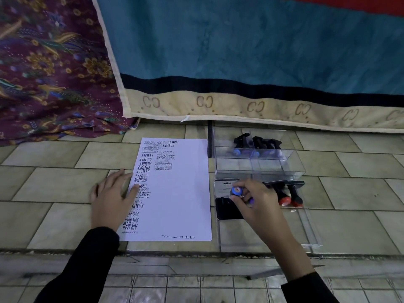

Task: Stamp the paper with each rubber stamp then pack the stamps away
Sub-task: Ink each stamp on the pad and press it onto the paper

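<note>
Tiled floor [54,186] below a blue quilt [240,51] serves as the workplace. A sheet of paper [185,193] is seen crowded with black impressions down its left half, the right half blank. Its left edge is pressed down by the flat, spread left hand [113,197]. Just right of the paper, a blue-topped stamp [236,190] is pinched in the right hand [255,204] over an open ink pad [226,212]. Further right of the paper, two red-topped stamps [288,195] lie loose, while several others [255,143] sit in a clear box [284,165]. Stamping is judged well advanced, packing partly done.
</note>
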The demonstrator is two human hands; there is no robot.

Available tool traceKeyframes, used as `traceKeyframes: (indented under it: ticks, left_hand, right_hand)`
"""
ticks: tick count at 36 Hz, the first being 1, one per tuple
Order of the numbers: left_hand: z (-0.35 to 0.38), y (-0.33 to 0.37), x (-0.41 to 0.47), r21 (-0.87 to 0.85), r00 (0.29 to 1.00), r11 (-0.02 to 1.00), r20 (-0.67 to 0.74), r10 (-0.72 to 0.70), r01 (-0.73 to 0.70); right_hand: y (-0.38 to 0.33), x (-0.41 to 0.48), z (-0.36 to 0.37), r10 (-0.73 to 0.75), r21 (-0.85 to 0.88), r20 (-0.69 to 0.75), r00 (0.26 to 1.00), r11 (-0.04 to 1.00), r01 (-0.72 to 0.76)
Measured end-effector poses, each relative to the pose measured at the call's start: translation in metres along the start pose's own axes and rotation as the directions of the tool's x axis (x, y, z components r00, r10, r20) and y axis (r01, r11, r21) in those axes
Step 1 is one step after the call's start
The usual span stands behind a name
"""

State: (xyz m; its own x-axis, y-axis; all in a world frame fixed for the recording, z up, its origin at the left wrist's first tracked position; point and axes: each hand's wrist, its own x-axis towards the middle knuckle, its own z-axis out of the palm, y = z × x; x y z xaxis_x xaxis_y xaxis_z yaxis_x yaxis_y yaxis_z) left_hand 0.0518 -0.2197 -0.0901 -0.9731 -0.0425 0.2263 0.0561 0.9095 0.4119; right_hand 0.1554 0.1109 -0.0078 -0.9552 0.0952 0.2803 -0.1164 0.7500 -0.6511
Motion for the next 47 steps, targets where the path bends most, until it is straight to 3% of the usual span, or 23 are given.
traceKeyframes:
  ticks: [15,21,25,28,32,47]
  left_hand:
    - [-0.002,0.004,-0.002,0.003,1.0,1.0,0.008,-0.01,0.01]
    - [-0.006,0.008,-0.003,-0.008,1.0,1.0,0.024,-0.016,0.016]
    - [-0.007,0.008,-0.004,-0.011,1.0,1.0,0.023,-0.016,0.016]
    - [-0.007,0.008,-0.004,-0.001,0.999,1.0,0.028,-0.016,0.016]
    - [-0.007,0.007,-0.004,0.009,0.999,1.0,0.034,-0.008,0.008]
    - [-0.002,0.003,-0.002,-0.004,0.999,1.0,0.026,-0.03,0.031]
  right_hand:
    - [-0.005,-0.002,0.013,-0.002,-0.064,0.07,0.998,0.998,0.007]
    - [-0.003,0.006,0.004,0.021,-0.096,0.179,0.984,0.995,-0.004]
    - [-0.016,0.023,0.005,-0.049,-0.055,0.132,0.99,0.997,0.057]
    - [-0.037,0.045,0.021,-0.123,0.051,0.074,0.99,0.991,0.12]
    - [-0.064,0.076,0.059,-0.168,0.143,0.105,0.98,0.978,0.152]
    - [-0.09,0.116,0.133,-0.184,0.075,0.236,0.954,0.983,0.17]
